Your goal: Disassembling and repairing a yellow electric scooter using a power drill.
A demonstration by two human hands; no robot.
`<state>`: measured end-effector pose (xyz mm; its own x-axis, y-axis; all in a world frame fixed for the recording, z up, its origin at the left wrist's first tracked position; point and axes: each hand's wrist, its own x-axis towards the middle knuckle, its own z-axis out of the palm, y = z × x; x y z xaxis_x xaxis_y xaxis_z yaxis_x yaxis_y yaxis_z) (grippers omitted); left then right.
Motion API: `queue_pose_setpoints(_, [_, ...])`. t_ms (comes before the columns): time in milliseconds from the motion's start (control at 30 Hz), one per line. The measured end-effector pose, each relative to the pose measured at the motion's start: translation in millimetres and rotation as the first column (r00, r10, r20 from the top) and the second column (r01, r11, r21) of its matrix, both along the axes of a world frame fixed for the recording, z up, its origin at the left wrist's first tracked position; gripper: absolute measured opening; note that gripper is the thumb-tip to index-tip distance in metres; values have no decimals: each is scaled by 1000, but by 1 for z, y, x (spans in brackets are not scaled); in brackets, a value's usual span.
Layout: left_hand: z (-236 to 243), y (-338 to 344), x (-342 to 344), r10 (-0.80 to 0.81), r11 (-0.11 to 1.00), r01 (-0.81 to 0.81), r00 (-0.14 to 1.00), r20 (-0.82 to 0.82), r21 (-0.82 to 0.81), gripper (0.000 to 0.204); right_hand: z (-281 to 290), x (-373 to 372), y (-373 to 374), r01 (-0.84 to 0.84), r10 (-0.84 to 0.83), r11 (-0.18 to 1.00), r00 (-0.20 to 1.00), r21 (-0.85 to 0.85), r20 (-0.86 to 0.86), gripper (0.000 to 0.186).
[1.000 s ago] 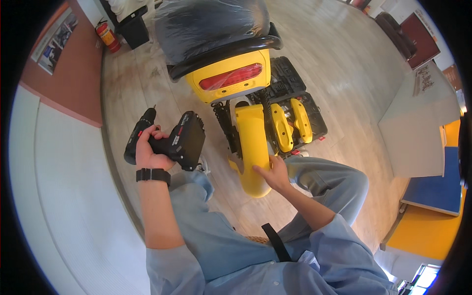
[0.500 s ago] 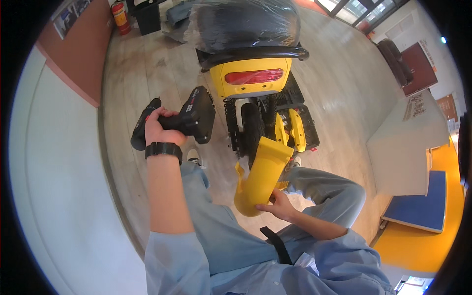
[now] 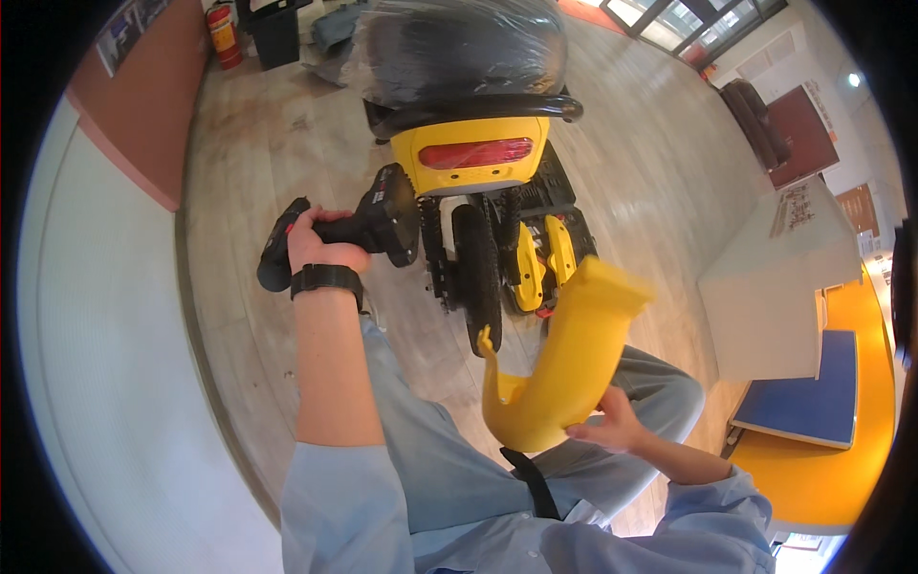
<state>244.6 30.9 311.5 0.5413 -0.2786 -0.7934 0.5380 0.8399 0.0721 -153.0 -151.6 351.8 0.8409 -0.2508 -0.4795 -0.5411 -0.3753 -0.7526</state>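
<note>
Down in the head view, the left hand (image 3: 320, 251) is wrapped around the handle of a black drill (image 3: 350, 231), with a dark band (image 3: 328, 277) on that wrist. The drill lies sideways, its battery end turned toward the bike. The right hand (image 3: 614, 423) grips a curved yellow fender (image 3: 564, 368) near its rounded lower end, thumb on the outside; its other fingers are partly hidden. The fender is tilted in front of the lap, its wider end up and to the right. A prong on its left side overlaps the bottom of the black rear wheel (image 3: 475, 277); whether they touch, I cannot tell. Above the wheel are a red tail light (image 3: 475, 153), a black rail (image 3: 469, 112) and a plastic-wrapped seat (image 3: 459, 53). Just right of the wheel, two yellow covers (image 3: 562, 251) rest on an open black case (image 3: 580, 225) on the wooden floor (image 3: 631, 172).
</note>
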Motion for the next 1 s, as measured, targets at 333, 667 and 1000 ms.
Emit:
queue_pose_setpoints(333, [-17, -3, 6, -104, 991, 94, 988, 116, 91, 24, 103, 14, -94, 414, -389, 910, 816, 38, 428, 68])
queue_pose_setpoints(667, [-28, -7, 19, -170, 971, 155, 983, 71, 181, 23, 23, 12, -285, 168, -169, 635, 983, -754, 77, 58])
queue_pose_setpoints(1000, [-49, 44, 65, -322, 883, 275, 944, 66, 380, 39, -88, -20, -370, 129, -330, 524, 942, -842, -61, 59])
